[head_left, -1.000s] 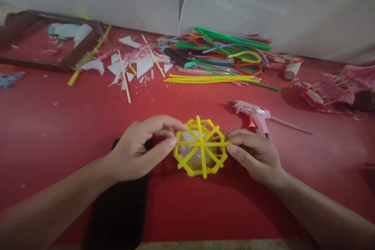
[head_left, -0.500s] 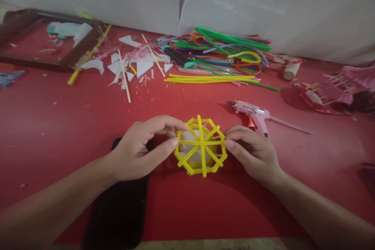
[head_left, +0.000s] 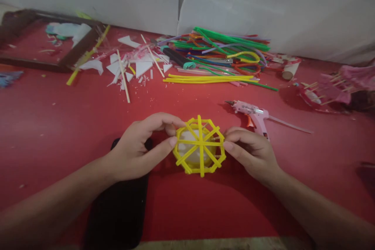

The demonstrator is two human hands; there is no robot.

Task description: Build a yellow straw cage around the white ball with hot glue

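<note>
Left hand [head_left: 146, 146] and right hand [head_left: 252, 150], half-curled, pinching opposite edges of spoked yellow pipe-cleaner wheel [head_left: 201, 143]; spokes [head_left: 202, 160] partly hiding whitish rounded form [head_left: 184, 148] beneath.

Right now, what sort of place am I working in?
Most likely a craft workspace. There's a pink glue gun and a pile of colourful pipe cleaners on the red tabletop, and a yellow spoked frame between your left hand and right hand.

- A red table [head_left: 181, 211] carries:
- pink glue gun [head_left: 254, 111], on its side
- black phone [head_left: 117, 215] at near edge
- heaped pipe cleaners [head_left: 231, 41]
- white scraps [head_left: 143, 68]
- brown frame [head_left: 76, 49]
</note>
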